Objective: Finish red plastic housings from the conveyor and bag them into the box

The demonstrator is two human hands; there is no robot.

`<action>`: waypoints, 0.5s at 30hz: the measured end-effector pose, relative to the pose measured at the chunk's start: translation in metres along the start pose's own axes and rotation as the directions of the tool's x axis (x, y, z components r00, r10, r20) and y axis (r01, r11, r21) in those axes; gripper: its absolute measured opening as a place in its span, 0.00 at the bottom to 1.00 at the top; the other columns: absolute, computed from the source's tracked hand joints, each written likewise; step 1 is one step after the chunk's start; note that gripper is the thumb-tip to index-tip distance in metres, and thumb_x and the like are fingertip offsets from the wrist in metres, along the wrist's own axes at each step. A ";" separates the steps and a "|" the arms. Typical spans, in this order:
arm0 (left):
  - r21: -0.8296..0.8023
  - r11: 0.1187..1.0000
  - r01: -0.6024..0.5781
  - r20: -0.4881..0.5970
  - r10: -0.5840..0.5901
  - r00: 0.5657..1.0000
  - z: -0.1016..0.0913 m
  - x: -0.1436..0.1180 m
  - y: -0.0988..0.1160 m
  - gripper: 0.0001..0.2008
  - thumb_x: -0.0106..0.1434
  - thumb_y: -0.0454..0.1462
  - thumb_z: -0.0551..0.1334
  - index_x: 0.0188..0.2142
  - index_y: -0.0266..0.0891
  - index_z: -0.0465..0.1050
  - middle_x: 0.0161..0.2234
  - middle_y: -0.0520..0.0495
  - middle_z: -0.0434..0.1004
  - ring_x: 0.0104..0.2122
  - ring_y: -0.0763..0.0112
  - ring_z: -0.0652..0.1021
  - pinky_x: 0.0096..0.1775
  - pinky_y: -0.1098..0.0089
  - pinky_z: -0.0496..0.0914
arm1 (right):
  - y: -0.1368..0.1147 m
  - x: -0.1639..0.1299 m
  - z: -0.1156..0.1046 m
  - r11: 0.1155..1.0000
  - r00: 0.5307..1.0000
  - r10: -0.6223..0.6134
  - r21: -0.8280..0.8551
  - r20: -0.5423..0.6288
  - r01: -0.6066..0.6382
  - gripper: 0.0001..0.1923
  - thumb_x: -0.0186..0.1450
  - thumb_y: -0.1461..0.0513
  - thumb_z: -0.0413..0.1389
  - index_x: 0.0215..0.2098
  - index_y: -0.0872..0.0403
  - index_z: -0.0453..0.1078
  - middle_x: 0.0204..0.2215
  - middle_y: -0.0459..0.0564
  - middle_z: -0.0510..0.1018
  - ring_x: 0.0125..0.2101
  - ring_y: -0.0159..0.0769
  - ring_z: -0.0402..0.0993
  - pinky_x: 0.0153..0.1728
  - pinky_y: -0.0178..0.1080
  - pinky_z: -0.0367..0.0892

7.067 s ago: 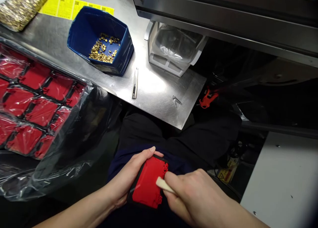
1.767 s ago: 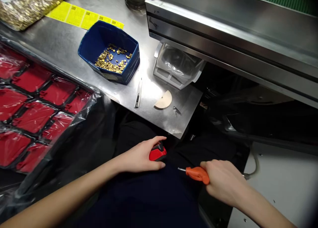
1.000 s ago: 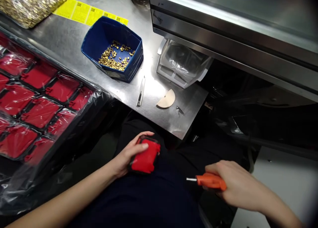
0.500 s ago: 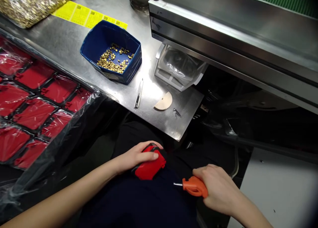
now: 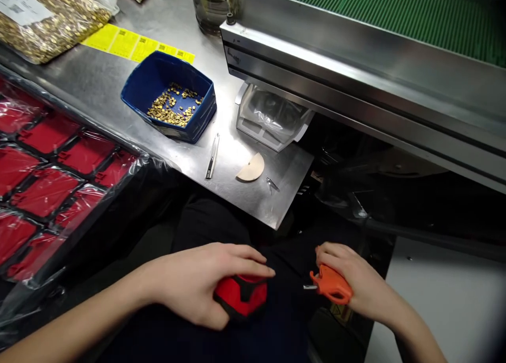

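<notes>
Over my lap, my left hand (image 5: 213, 281) is wrapped over a red and black plastic part (image 5: 253, 298), thumb on the near side and fingers across the top. A black forked shape shows on the part's red face; the hand covers the rest. To the right, my right hand (image 5: 348, 273) is closed around an orange-handled tool (image 5: 334, 285). Its short metal tip points left, towards the part but apart from it. I cannot make out the tool's exact kind.
On the metal table (image 5: 177, 160) are a blue bin (image 5: 203, 110) of small brass pieces, a utility knife (image 5: 212, 156), a beige half-disc (image 5: 252, 168) and nail clippers (image 5: 272, 184). A green conveyor (image 5: 375, 20) stands behind; plastic-covered red parts (image 5: 43, 189) lie left.
The red and black part has been turned over, showing a different face. My left hand has shifted its grip over the top. The right hand with the orange tool has moved further right.
</notes>
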State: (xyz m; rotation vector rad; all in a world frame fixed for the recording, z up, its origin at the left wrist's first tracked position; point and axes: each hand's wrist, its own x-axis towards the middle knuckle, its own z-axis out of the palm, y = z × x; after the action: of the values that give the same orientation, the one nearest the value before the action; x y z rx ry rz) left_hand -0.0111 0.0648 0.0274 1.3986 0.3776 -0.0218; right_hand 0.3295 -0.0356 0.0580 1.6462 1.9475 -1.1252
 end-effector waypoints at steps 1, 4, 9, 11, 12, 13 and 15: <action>-0.055 0.998 0.042 -0.063 -0.045 0.997 0.000 -0.003 -0.008 0.40 0.51 0.30 0.70 0.63 0.57 0.70 0.64 0.49 0.71 0.59 0.46 0.75 0.61 0.56 0.68 | 0.009 -0.001 0.006 0.999 0.994 0.016 -0.049 -0.106 -0.021 0.08 0.64 0.59 0.60 0.42 0.48 0.71 0.49 0.52 0.74 0.50 0.47 0.70 0.51 0.46 0.63; -0.374 0.921 0.108 -0.239 -0.208 0.949 0.009 -0.007 -0.036 0.35 0.61 0.39 0.68 0.67 0.51 0.64 0.57 0.45 0.77 0.53 0.51 0.79 0.56 0.54 0.72 | 0.043 0.010 0.016 0.962 0.933 0.046 -0.235 -0.357 -0.137 0.21 0.67 0.57 0.60 0.57 0.49 0.69 0.56 0.60 0.68 0.52 0.53 0.66 0.54 0.53 0.62; -0.668 0.743 0.043 -0.334 -0.351 0.875 0.028 0.003 -0.067 0.34 0.62 0.47 0.69 0.65 0.44 0.63 0.52 0.39 0.79 0.49 0.53 0.80 0.49 0.57 0.76 | 0.094 0.085 0.006 0.892 0.911 0.018 -0.406 -0.413 -0.201 0.23 0.73 0.66 0.47 0.64 0.52 0.64 0.55 0.61 0.69 0.50 0.48 0.67 0.46 0.43 0.65; -0.700 0.713 0.035 -0.353 -0.388 0.851 0.033 0.006 -0.065 0.33 0.61 0.47 0.70 0.62 0.44 0.65 0.51 0.39 0.80 0.48 0.51 0.80 0.48 0.57 0.77 | 0.110 0.122 -0.004 0.882 0.920 0.021 -0.426 -0.392 -0.202 0.23 0.74 0.66 0.46 0.65 0.51 0.64 0.58 0.59 0.68 0.53 0.48 0.65 0.44 0.40 0.65; -0.714 0.700 0.032 -0.359 -0.405 0.841 0.034 0.007 -0.063 0.33 0.60 0.47 0.70 0.62 0.44 0.66 0.51 0.39 0.80 0.48 0.50 0.80 0.47 0.56 0.77 | 0.118 0.138 -0.009 0.881 0.920 0.026 -0.426 -0.392 -0.206 0.22 0.75 0.65 0.45 0.65 0.51 0.64 0.58 0.60 0.68 0.54 0.48 0.65 0.44 0.40 0.64; -0.722 0.691 0.031 -0.366 -0.420 0.831 0.036 0.007 -0.059 0.33 0.60 0.48 0.70 0.62 0.45 0.65 0.51 0.39 0.80 0.48 0.50 0.80 0.46 0.55 0.78 | 0.126 0.152 -0.012 0.881 0.917 0.033 -0.421 -0.398 -0.215 0.22 0.75 0.65 0.44 0.65 0.52 0.65 0.58 0.60 0.68 0.54 0.48 0.65 0.44 0.40 0.64; -0.723 0.690 0.034 -0.378 -0.437 0.816 0.039 0.005 -0.053 0.34 0.60 0.47 0.70 0.63 0.47 0.65 0.52 0.40 0.79 0.47 0.50 0.80 0.45 0.54 0.78 | 0.138 0.174 -0.016 0.883 0.905 0.052 -0.405 -0.422 -0.239 0.22 0.75 0.66 0.43 0.65 0.55 0.64 0.57 0.63 0.69 0.53 0.48 0.65 0.45 0.40 0.63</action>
State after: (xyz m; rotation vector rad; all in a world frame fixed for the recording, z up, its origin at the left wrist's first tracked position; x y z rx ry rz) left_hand -0.0097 0.0185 -0.0201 0.5568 0.9385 0.2715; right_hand 0.4176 0.0921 -0.1018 1.8109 2.0641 -0.2446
